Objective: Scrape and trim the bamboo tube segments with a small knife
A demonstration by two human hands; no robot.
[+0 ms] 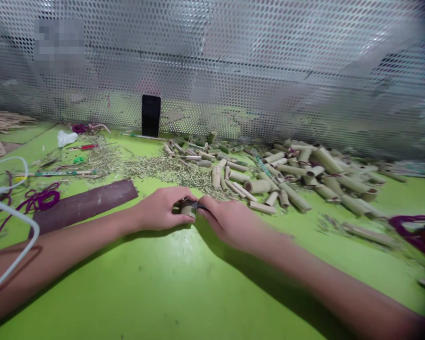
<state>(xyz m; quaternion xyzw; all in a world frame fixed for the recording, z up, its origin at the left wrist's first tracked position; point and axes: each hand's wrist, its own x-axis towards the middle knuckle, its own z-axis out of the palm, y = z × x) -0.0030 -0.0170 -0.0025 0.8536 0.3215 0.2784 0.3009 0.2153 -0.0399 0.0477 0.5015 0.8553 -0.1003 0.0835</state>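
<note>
Near the middle of the green table point(156, 288), my left hand point(165, 208) is closed around a short piece of bamboo tube point(188, 211), thumb below and fingers above. In my right hand point(232, 221) is a thin dark blade point(195, 205), pinched between thumb and fingers. Its tip reaches over the bamboo's upper edge; its handle, if any, is hidden in the hand. Just beyond both hands lie bamboo shavings point(159, 170) and a heap of cut bamboo tubes point(257, 185).
Sandpaper point(88, 204) lies beside my left forearm, with purple cord point(44, 196) and a white cable point(35, 231) to its left. A phone point(151, 115) leans on the perforated metal panel point(212, 71) behind. More purple cord point(411, 229) is at the right edge.
</note>
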